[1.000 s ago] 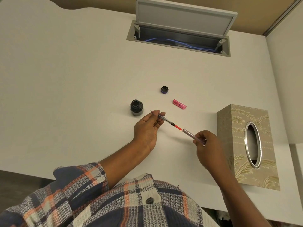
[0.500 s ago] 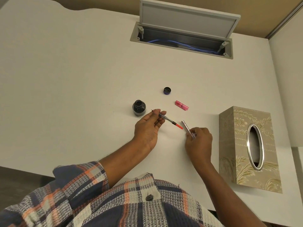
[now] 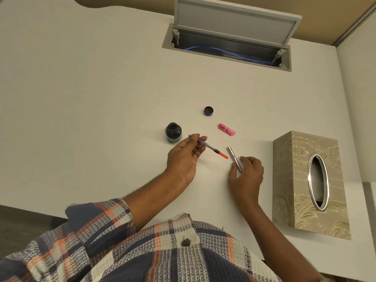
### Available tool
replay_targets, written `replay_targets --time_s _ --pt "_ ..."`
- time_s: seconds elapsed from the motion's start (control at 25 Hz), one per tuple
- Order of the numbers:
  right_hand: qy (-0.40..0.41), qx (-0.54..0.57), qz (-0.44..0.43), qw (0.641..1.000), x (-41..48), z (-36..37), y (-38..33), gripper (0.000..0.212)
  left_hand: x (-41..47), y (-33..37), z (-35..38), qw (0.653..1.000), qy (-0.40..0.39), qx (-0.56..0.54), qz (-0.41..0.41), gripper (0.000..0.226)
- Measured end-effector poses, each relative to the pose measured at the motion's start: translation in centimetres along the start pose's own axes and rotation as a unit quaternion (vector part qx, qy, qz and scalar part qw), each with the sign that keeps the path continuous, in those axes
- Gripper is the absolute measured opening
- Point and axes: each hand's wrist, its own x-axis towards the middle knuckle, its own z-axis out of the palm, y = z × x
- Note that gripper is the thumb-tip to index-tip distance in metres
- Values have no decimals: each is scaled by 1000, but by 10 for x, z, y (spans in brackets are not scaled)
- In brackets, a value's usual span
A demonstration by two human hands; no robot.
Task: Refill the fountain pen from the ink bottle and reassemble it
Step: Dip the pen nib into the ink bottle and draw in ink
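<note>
White desk [image 3: 101, 98], left hand [image 3: 184, 157] gripping clear red-tipped pen section [image 3: 211, 148], nib out.

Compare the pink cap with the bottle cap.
The pink cap is long and tubular and lies on its side; the bottle cap is short, round and dark, sitting with its opening upward. The pink cap lies nearer the tissue box. Both rest loose on the desk, untouched.

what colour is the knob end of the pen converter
Orange-red, on the clear pen converter pinched in the left hand; head view.
</note>
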Motion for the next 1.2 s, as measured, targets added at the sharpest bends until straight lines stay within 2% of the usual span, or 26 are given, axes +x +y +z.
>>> replay_targets --time_s 0.4,0.8,0.92,1.0,1.08,1.2 --pt "14 6 -26 1000 -2 0 3 33 0 -1 -1 1000 -3 -8 -6 10" --pt "17 21 -15 1000 -2 0 3 38 -3 -1 -2 1000 -2 -4 -10 9" --pt "9 51 21 998 -3 -7 -2 46 -5 -1 -2 1000 -1 -8 -14 8" --pt "43 64 22 997 -3 -16 -9 52 -6 -1 -2 1000 -4 -9 -15 8" --pt "84 78 -17 993 -2 -25 -21 49 -5 1 0 1000 -7 -12 -12 9" --pt "68 171 -47 982 2 -36 -47 29 -3 4 1 1000 -7 -16 -6 9"
